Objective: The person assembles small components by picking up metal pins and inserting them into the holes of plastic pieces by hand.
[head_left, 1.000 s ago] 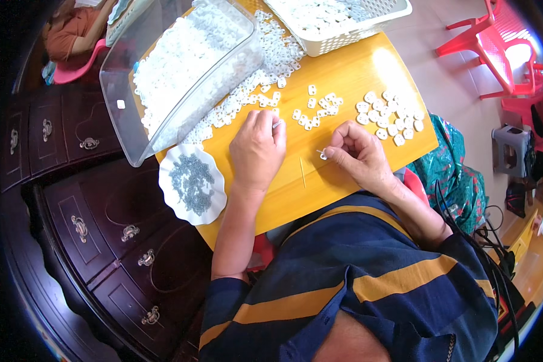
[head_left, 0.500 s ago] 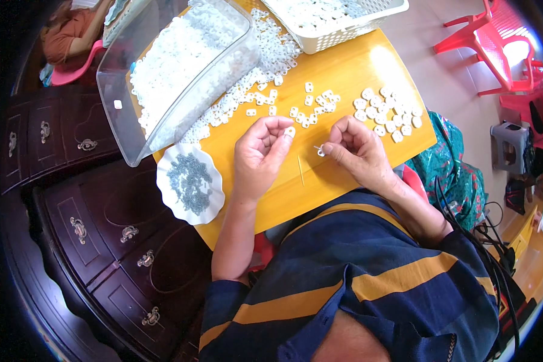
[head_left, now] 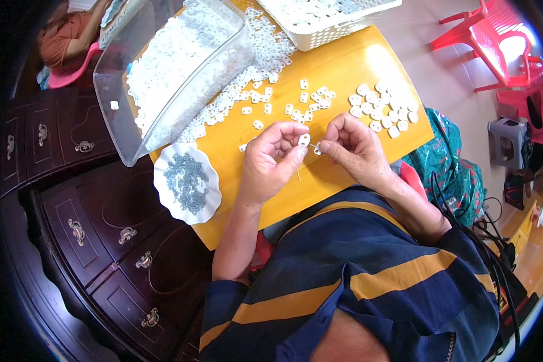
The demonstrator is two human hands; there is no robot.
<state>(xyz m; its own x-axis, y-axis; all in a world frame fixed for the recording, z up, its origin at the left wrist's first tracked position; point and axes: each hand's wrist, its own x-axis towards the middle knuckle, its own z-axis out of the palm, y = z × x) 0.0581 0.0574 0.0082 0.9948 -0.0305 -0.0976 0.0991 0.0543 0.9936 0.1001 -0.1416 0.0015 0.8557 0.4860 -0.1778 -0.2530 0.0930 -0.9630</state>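
Observation:
Between thumb and forefinger, my left hand pinches a small white plastic piece with dark holes. My right hand is closed on a thin metal pin that points at that piece; whether they touch, I cannot tell. Another small white piece sits at my right fingertips. Under the hands, a thin yellow stick lies on the yellow table. A white scalloped dish left of my left hand holds many small grey metal pins.
A clear plastic bin heaped with white pieces lies at the far left, some spilling out. Behind stands a white basket. Loose white pieces and rounded white pieces lie beyond my hands. Dark drawers flank the table.
My left hand has moved right with its white piece, close to the pin in my right hand. My right hand has shifted slightly left.

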